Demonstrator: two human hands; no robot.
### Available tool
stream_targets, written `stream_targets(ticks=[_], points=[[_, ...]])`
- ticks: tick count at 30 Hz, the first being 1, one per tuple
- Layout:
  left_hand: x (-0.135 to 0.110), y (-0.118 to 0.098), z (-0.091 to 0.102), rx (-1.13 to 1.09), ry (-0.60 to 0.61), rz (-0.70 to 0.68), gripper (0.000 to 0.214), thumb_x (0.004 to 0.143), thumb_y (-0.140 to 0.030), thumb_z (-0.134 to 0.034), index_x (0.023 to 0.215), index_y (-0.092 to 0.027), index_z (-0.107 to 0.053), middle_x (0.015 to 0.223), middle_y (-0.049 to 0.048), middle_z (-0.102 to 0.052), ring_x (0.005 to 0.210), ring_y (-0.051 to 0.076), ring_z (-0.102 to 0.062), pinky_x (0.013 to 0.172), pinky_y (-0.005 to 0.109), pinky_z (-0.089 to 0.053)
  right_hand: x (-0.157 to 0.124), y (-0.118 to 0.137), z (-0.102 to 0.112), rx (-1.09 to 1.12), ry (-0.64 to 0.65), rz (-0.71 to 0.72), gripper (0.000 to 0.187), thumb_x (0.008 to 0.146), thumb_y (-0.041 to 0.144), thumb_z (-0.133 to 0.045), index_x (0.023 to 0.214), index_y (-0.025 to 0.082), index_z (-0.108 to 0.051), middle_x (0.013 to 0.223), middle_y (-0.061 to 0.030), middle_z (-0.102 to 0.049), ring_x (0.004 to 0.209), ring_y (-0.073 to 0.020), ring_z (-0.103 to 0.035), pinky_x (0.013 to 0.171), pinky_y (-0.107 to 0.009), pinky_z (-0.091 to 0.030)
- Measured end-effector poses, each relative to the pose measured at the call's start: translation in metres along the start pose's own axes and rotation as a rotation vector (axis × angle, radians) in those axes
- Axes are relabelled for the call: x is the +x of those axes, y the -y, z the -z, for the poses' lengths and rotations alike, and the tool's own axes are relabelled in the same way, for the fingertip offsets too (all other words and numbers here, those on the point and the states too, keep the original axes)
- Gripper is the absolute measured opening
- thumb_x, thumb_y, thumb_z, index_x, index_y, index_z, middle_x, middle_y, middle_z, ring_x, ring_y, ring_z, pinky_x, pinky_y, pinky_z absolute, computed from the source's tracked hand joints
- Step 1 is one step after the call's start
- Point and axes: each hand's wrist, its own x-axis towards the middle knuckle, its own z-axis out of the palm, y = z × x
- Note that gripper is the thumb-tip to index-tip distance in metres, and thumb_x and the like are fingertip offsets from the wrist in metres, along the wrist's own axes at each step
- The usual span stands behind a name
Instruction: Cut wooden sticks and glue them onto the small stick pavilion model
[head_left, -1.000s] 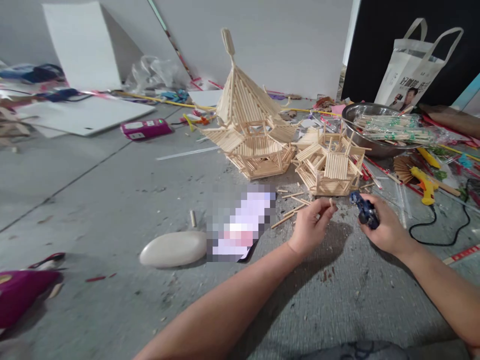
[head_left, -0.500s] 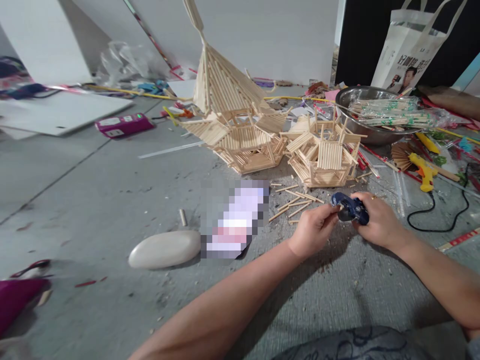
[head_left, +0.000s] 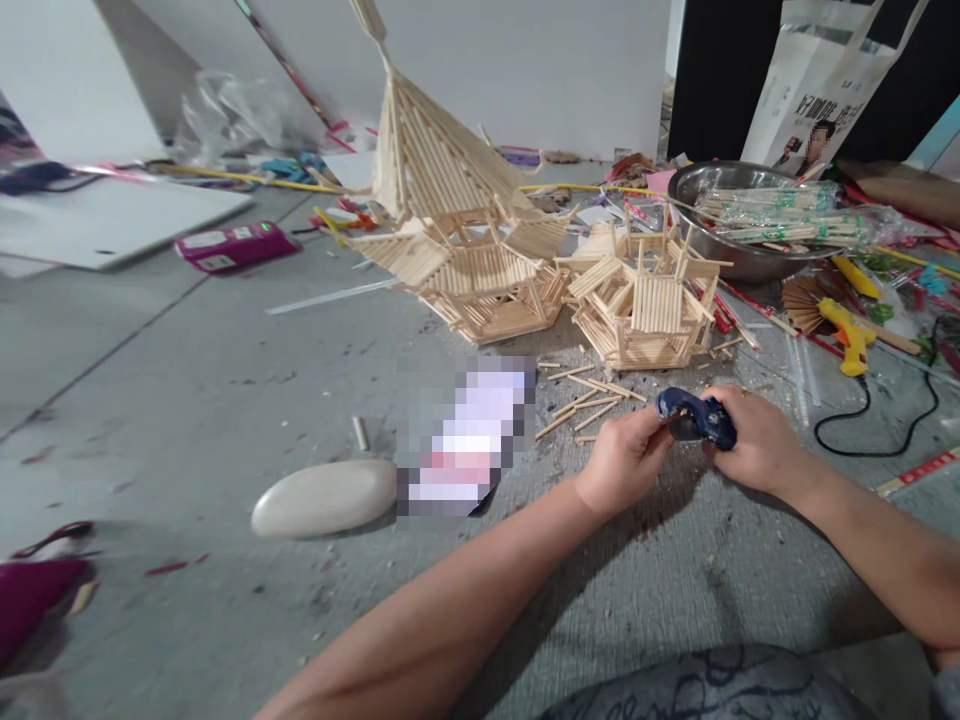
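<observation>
My right hand is wrapped round a dark blue hand tool with a curved, hooked front and pale smears on it. Close against the tool's left end, my left hand is closed in a pinch; whatever its fingertips hold is hidden. Several short wooden sticks lie loose on the floor just beyond my left hand. Behind them stands a small open-topped model of wooden sticks. To its left is a larger stick model with a tall pointed roof piece behind it.
A blurred-out phone lies beside a pale oval case. A yellow glue gun with a black cord sits at right. Behind it, a metal bowl holds wrapped stick bundles. A purple pack lies at left.
The view has shifted slightly, so the background sits a little further left. My right hand still grips the blue tool; the tool has turned slightly, with my left hand still pinched beside it.
</observation>
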Motion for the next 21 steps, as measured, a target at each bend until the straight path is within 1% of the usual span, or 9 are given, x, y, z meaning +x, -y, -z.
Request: stream_targets(ticks=[4,10,14,21], points=[[-0.0005,0.0004,0.0000,0.014,-0.002,-0.016,0.016,0.074,-0.012,-0.043,0.072,-0.017,-0.058,0.056,-0.0023,-0.055,0.051,0.008,-0.051,0.052,0.018,-0.040,0.0000,0.0010,0.0009,-0.014,-0.008,0.005,0.033,0.062,0.020,-0.051,0.095,0.020,-0.047,0.081,-0.0065,-0.061,0.074,-0.0241,-0.058,0.065,-0.034,-0.041],[-0.0006,-0.0003,-0.0005,0.025,0.009,-0.016,0.016,0.075,-0.012,-0.043,0.072,-0.016,-0.057,0.055,-0.0024,-0.054,0.050,0.008,-0.049,0.051,0.017,-0.040,-0.0003,0.0005,0.0011,-0.002,0.007,0.010,0.033,0.063,0.020,-0.051,0.096,0.018,-0.048,0.083,-0.0080,-0.061,0.076,-0.0254,-0.058,0.066,-0.035,-0.042],[-0.0005,-0.0011,-0.0002,0.027,0.000,-0.026,0.015,0.074,-0.011,-0.043,0.070,-0.016,-0.056,0.055,-0.0028,-0.053,0.049,0.007,-0.048,0.050,0.017,-0.039,0.0002,0.0008,0.0017,0.015,0.014,0.009,0.032,0.064,0.020,-0.050,0.095,0.017,-0.048,0.084,-0.0086,-0.061,0.076,-0.0252,-0.058,0.066,-0.035,-0.042],[-0.0021,0.0000,-0.0009,0.009,-0.011,-0.036,0.016,0.072,-0.009,-0.042,0.075,-0.015,-0.057,0.057,-0.0021,-0.054,0.051,0.008,-0.049,0.051,0.017,-0.039,0.0005,0.0014,0.0019,0.016,0.031,0.002,0.033,0.064,0.020,-0.050,0.096,0.016,-0.048,0.086,-0.0094,-0.061,0.078,-0.0253,-0.058,0.068,-0.035,-0.042]])
